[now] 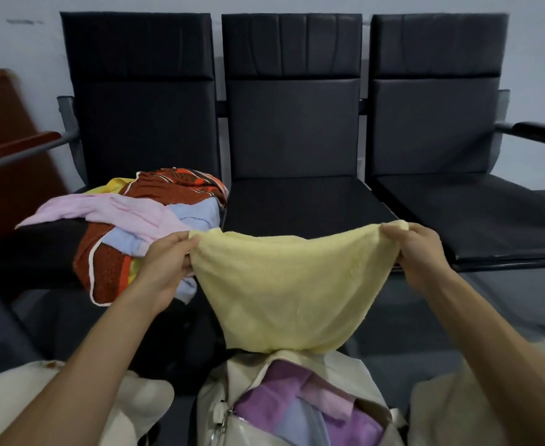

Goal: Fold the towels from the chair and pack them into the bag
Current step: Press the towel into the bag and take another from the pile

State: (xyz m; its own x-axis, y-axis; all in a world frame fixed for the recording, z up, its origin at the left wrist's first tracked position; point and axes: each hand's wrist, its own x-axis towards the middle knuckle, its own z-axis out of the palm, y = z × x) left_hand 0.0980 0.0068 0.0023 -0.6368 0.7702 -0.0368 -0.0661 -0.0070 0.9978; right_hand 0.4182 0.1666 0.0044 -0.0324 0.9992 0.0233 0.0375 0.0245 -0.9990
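Note:
A pale yellow towel (288, 284) hangs stretched between my hands in front of the middle chair. My left hand (168, 262) pinches its left top corner and my right hand (420, 252) pinches its right top corner. Its lower edge droops onto the open cream bag (232, 375) at the bottom centre. Folded purple, pink and light blue towels (309, 407) lie inside the bag. A loose pile of towels (142, 226), pink, light blue, yellow and red-patterned, sits on the left chair seat (23, 252).
Three joined black chairs stand against a pale wall; the middle seat (303, 204) and right seat (477, 214) are bare. A dark red wooden piece (4, 149) stands at the far left. Cream fabric (457, 410) covers my knees beside the bag.

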